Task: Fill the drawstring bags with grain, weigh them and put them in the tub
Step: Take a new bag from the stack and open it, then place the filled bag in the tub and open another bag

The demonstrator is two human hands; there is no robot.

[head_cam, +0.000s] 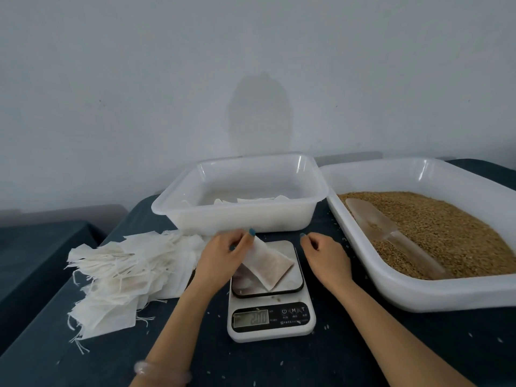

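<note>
A dark blue cloth-covered table (363,347) carries everything. On its right side stands a large white translucent plastic tray (418,300) filled with brown grain (452,233), and a clear plastic scoop (391,236) lies on the grain with its handle toward the near rim. At the back centre, just beside the tray, stands a white rectangular plastic tub (237,219) with a few flat white bags (251,200) on its floor. A loose pile of empty white drawstring bags (125,275) spreads over the table's left side. In front of the tub sits a white digital kitchen scale (279,332) with a steel platform; its display digits are blurred.

The left hand (223,255) pinches the gathered neck of a filled white drawstring bag (269,265), which leans tilted with its lower end resting on the scale's platform. The right hand (324,255) hovers beside the scale, fingers curled; whether they pinch a string cannot be made out. A pale bead bracelet (156,370) circles the left wrist.
</note>
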